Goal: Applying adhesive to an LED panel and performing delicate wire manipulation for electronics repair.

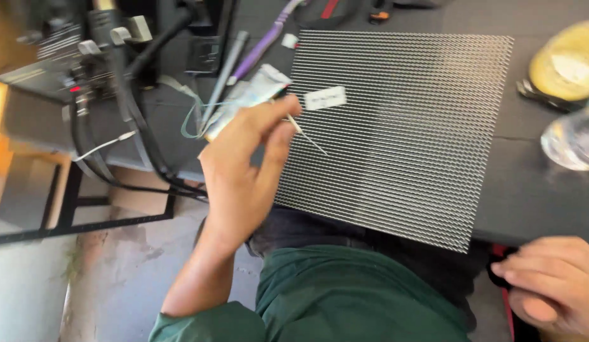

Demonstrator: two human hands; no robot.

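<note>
A square black panel covered in rows of tiny white dots (402, 133) lies on the dark work table, with a small white label (325, 97) stuck near its upper left. My left hand (244, 171) is raised over the panel's left edge, thumb and fingers pinched on a thin pointed metal tool (305, 134) whose tip hangs just above the dots. A silvery syringe-like tube (247, 98) lies behind the fingers. My right hand (551, 285) rests low at the bottom right, below the table edge, fingers curled, touching something dark and red.
A yellow tape roll (567, 60) and a clear round container (573, 139) sit at the table's right. Black cables (142, 152), a purple-handled tool (263, 44) and a grey machine (47, 76) crowd the left. My lap, in green fabric (345, 297), is below the panel.
</note>
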